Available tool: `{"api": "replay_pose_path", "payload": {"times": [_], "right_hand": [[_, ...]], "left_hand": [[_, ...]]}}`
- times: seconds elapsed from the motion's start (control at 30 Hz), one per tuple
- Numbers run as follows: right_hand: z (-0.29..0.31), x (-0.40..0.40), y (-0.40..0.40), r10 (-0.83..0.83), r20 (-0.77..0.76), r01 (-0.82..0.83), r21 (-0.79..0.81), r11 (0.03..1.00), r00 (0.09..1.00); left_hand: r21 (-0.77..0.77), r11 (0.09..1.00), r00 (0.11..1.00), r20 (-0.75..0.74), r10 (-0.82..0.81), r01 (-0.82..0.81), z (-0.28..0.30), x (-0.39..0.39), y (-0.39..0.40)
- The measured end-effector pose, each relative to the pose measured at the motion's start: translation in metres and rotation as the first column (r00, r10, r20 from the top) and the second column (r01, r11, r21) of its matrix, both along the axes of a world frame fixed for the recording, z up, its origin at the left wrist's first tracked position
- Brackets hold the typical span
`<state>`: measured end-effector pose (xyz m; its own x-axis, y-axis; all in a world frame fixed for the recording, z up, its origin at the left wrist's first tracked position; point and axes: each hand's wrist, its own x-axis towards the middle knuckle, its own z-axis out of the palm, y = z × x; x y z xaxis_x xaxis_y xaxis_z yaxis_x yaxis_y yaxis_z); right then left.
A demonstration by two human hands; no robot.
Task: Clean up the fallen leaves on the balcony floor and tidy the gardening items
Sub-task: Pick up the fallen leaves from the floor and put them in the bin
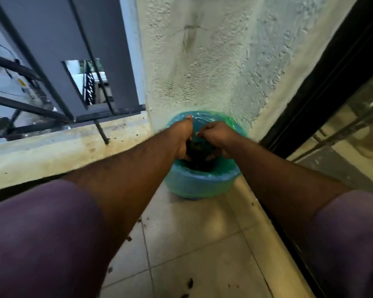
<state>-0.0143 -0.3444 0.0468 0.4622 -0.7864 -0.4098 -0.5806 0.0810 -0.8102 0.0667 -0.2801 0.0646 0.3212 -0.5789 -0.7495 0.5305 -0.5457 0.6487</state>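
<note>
Leaves, a dark crumbly clump (199, 148), sit cupped between my left hand (182, 138) and right hand (216, 134), fingers curled around them over the green-lined round blue bin (202, 186); loosening unevenly risks bits spilling onto the pale floor tiles (192, 244).

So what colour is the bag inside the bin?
Green, see-through plastic bag lining the blue bin; the head view shows it.

I am seeing a thin, glossy green plastic liner (220, 119) over the bin (194, 188), a rough matt plaster wall (213, 61), smooth pale floor tiles (194, 244), and dark metal railing bars (30, 108).
</note>
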Motion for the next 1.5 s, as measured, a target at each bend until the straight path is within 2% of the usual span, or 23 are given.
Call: {"api": "replay_pose_path", "payload": {"times": [0.07, 0.13, 0.23, 0.3, 0.4, 0.53, 0.6, 0.63, 0.73, 0.8, 0.87, 0.93, 1.0, 1.07, 1.2, 1.27, 1.33, 1.4, 1.5], "right_hand": [[-0.005, -0.001, 0.000, -0.020, 0.011, 0.020, 0.026, 0.999, 1.000], [-0.006, -0.001, -0.001, -0.043, -0.007, 0.043, -0.019, 0.999, 0.999], [-0.002, -0.001, -0.008, -0.125, -0.007, 0.119, -0.240, 0.963, 0.992], [-0.004, -0.003, -0.013, -0.174, 0.041, 0.178, -0.322, 0.930, 0.984], [-0.008, -0.013, -0.006, -0.240, 0.114, 0.266, -0.429, 0.863, 0.964], [0.010, -0.026, 0.043, -0.125, 0.132, 0.181, -0.653, 0.736, 0.983], [0.015, -0.024, 0.083, -0.056, 0.225, 0.189, -0.635, 0.749, 0.973], [0.012, -0.019, 0.104, -0.005, 0.266, 0.173, -0.611, 0.772, 0.964], [-0.023, -0.005, 0.163, 0.124, 0.219, -0.007, -0.472, 0.882, 0.968], [-0.066, 0.005, 0.194, 0.213, 0.112, -0.176, -0.272, 0.946, 0.971], [-0.111, 0.008, 0.216, 0.282, -0.022, -0.281, -0.157, 0.947, 0.959], [-0.153, 0.012, 0.232, 0.347, -0.120, -0.362, -0.137, 0.922, 0.930], [-0.186, 0.015, 0.242, 0.474, -0.217, -0.505, -0.117, 0.855, 0.853], [-0.212, 0.018, 0.243, 0.591, -0.330, -0.643, -0.069, 0.763, 0.736], [-0.241, 0.014, 0.258, 0.648, -0.470, -0.787, -0.202, 0.583, 0.600], [-0.244, 0.010, 0.277, 0.723, -0.510, -0.884, -0.267, 0.383, 0.467], [-0.242, 0.011, 0.288, 0.719, -0.555, -0.897, -0.378, 0.231, 0.419], [-0.235, 0.016, 0.293, 0.682, -0.599, -0.888, -0.429, 0.168, 0.419], [-0.224, 0.022, 0.296, 0.661, -0.675, -0.927, -0.365, 0.088, 0.328]], "left_hand": [[0.036, 0.996, 0.997, 0.007, -0.078, 0.078, 0.005, 0.000, -0.003], [0.072, 0.991, 0.992, 0.051, -0.113, 0.109, 0.007, 0.002, -0.006], [0.044, 0.980, 0.969, 0.152, -0.196, 0.192, 0.011, -0.002, -0.005], [-0.047, 0.976, 0.955, 0.222, -0.196, 0.211, 0.013, -0.004, -0.004], [-0.129, 0.980, 0.916, 0.390, -0.091, 0.152, 0.003, -0.004, -0.006], [-0.383, 0.918, 0.867, 0.485, 0.111, 0.097, 0.015, -0.003, 0.026], [-0.491, 0.871, 0.863, 0.452, 0.225, 0.030, 0.025, 0.000, 0.062], [-0.495, 0.868, 0.849, 0.449, 0.280, -0.024, 0.022, 0.005, 0.083], [-0.356, 0.927, 0.774, 0.552, 0.311, -0.119, -0.020, 0.018, 0.162], [-0.164, 0.969, 0.791, 0.561, 0.244, -0.182, -0.070, 0.019, 0.218], [0.111, 0.978, 0.740, 0.670, 0.056, -0.174, -0.125, 0.021, 0.269], [0.389, 0.913, 0.620, 0.748, -0.236, -0.122, -0.171, 0.029, 0.316], [0.598, 0.800, 0.511, 0.699, -0.500, -0.036, -0.205, 0.034, 0.352], [0.660, 0.751, 0.451, 0.668, -0.592, 0.008, -0.232, 0.035, 0.367], [0.530, 0.844, 0.378, 0.767, -0.518, 0.082, -0.267, 0.022, 0.369], [0.470, 0.873, 0.365, 0.796, -0.483, 0.130, -0.273, 0.007, 0.376], [0.475, 0.861, 0.216, 0.835, -0.507, 0.184, -0.279, -0.005, 0.384], [0.450, 0.869, 0.062, 0.880, -0.470, 0.205, -0.283, -0.006, 0.387], [0.388, 0.903, -0.032, 0.921, -0.389, 0.185, -0.285, 0.011, 0.389]]}}
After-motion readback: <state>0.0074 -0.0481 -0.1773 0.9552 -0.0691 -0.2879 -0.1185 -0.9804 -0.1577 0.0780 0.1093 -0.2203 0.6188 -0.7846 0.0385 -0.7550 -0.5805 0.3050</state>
